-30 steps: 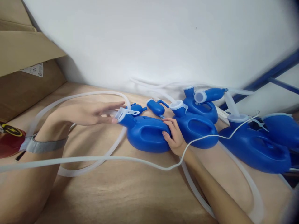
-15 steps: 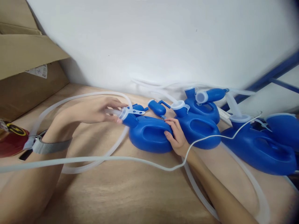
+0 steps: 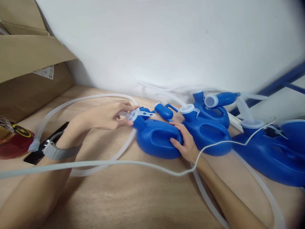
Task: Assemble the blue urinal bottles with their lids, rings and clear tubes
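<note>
Left hand (image 3: 105, 116) pinches the tube (image 3: 78, 99) end at the bottle (image 3: 154, 143) mouth. Right hand (image 3: 186, 143) grips the bottle's body. It lies mid-surface (image 3: 124, 197), contents hidden; spare bottles (image 3: 207, 135) at 3 o'clock.

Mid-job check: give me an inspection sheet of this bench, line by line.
Surface: pale wooden bench.
Job's things: blue bottle lying flat; clear tube meets its neck.
Clutter: spare blue bottles; red packet; phone.
Hands: left hand pinches the tube at the neck; right hand grips the bottle's rear.
Cables: thin white cord runs across the bench, over the right wrist.
Surroundings: white wall; cardboard box at left.
</note>
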`<state>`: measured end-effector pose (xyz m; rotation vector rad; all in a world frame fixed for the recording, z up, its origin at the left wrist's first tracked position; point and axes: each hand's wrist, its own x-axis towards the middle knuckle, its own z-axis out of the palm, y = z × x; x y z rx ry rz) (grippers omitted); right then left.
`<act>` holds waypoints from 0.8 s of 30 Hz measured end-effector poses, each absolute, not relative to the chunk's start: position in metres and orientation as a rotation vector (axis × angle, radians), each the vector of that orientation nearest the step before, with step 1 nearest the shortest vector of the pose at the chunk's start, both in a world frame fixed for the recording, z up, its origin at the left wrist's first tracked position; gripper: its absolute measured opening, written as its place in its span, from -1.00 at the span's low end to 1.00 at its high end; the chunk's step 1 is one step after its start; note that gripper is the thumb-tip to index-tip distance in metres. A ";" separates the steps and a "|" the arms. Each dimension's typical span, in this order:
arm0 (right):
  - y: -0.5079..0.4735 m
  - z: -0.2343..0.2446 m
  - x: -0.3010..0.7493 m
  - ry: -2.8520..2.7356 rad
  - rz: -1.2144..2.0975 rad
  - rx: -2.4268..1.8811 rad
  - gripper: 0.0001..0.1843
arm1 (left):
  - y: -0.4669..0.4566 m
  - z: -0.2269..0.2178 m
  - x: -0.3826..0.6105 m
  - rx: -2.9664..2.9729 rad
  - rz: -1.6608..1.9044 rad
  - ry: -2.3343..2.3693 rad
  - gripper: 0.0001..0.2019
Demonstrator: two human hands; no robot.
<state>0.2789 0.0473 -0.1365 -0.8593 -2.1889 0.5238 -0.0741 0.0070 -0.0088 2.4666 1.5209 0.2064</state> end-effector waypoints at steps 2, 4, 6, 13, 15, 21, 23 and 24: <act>0.047 -0.137 0.279 -2.186 0.527 -0.863 -0.62 | 0.007 -0.010 -0.073 2.500 0.214 1.526 -0.41; 0.047 -0.137 0.280 -2.181 0.536 -0.859 -0.62 | 0.006 -0.011 -0.072 2.514 0.227 1.539 -0.42; 0.048 -0.137 0.280 -2.174 0.539 -0.846 -0.63 | 0.005 -0.011 -0.069 2.523 0.222 1.556 -0.41; 0.048 -0.137 0.281 -2.169 0.551 -0.829 -0.67 | 0.003 -0.020 -0.046 2.550 0.142 1.780 -0.27; 0.048 -0.137 0.281 -2.165 0.553 -0.825 -0.68 | 0.004 -0.023 -0.041 2.560 0.108 1.819 -0.26; 0.048 -0.140 0.282 -2.156 0.562 -0.848 -0.67 | 0.012 -0.031 -0.046 2.553 0.176 1.754 -0.28; 0.049 -0.141 0.282 -2.153 0.561 -0.850 -0.66 | 0.015 -0.034 -0.048 2.544 0.192 1.771 -0.28; 0.049 -0.141 0.282 -2.152 0.558 -0.848 -0.66 | 0.015 -0.035 -0.048 2.544 0.197 1.779 -0.27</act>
